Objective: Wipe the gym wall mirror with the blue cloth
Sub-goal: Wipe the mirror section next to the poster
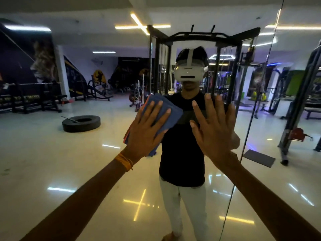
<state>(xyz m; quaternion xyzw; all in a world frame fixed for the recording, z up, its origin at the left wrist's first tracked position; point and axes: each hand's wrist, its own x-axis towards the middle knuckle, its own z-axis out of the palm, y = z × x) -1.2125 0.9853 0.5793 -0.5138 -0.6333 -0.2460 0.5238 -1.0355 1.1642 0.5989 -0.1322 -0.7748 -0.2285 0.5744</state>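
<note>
The gym wall mirror [69,162] fills the whole view and reflects the room and me. My left hand [147,129] lies flat, fingers straight and spread, pressing the folded blue cloth [171,114] against the glass at chest height. The cloth has an orange edge showing on its left side. My right hand [213,126] is open with fingers spread, palm flat on the bare glass just right of the cloth. An orange thread band circles my left wrist.
A vertical seam [250,122] between mirror panels runs just right of my right hand. The reflection shows a black tyre [81,123] on the glossy floor, a dark cable rack [199,37] behind me, benches at left and machines at right.
</note>
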